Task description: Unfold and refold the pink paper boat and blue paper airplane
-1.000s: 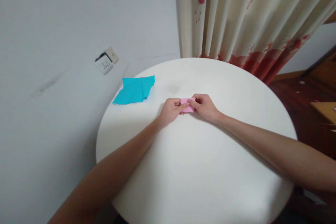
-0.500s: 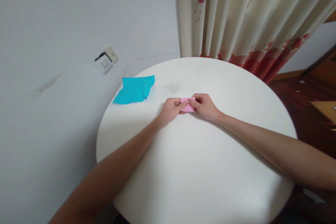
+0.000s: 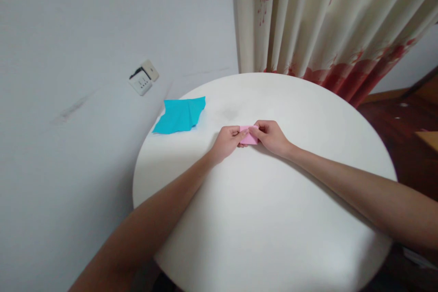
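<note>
A small folded piece of pink paper (image 3: 251, 139) is held between my two hands, near the middle of the white round table (image 3: 260, 214). My left hand (image 3: 226, 143) grips its left side, thumb on top and fingers curled beneath. On the right side, my right hand (image 3: 272, 137) pinches the paper with its thumb across the upper part. Both thumbs lie close together on the pink surface. The fingers under the paper are mostly hidden.
A creased bright blue sheet (image 3: 181, 115) lies at the table's back left edge. Beside the table is a wall with a socket (image 3: 141, 83). A cream curtain (image 3: 315, 23) with red flowers hangs behind.
The whole view has shifted slightly, so everything appears a little further right. Both hands keep their hold on the pink paper, with hardly any movement between them.
</note>
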Demonstrator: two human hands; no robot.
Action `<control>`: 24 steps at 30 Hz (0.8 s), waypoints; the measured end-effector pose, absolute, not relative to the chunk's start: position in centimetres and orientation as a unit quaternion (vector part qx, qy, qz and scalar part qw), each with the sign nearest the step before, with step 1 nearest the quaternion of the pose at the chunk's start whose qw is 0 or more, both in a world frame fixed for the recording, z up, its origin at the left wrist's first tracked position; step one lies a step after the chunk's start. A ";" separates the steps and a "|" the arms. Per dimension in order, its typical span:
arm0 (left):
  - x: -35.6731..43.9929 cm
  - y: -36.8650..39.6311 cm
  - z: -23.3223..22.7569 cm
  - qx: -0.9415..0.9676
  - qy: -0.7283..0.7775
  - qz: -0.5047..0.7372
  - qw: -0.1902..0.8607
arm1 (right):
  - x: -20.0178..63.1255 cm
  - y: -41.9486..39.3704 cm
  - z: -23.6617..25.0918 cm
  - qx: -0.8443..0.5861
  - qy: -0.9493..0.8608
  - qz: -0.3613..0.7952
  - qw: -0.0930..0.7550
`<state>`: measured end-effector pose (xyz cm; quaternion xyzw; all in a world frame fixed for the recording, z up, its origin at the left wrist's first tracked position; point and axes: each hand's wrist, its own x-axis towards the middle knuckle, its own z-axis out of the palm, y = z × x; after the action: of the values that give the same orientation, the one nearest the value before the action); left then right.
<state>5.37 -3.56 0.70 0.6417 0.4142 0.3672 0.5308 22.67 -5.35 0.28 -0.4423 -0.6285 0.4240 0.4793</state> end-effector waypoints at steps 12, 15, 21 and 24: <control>5.1 -3.7 0.7 0.645 0.410 0.360 0.534 | 22.7 -5.3 0.2 -0.441 -0.627 0.425 0.482; 5.1 -3.7 0.7 0.645 0.406 0.357 0.540 | 22.7 -5.3 0.2 -0.439 -0.624 0.427 0.486; 5.2 -3.7 0.6 0.634 0.423 0.362 0.537 | 22.6 -5.4 0.3 -0.437 -0.618 0.434 0.489; 5.2 -3.7 0.6 0.637 0.424 0.361 0.533 | 22.6 -5.3 0.3 -0.440 -0.612 0.436 0.492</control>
<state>5.19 -3.72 0.64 0.6367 0.4236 0.3614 0.5335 22.58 -5.34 0.27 -0.4401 -0.6120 0.4359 0.4917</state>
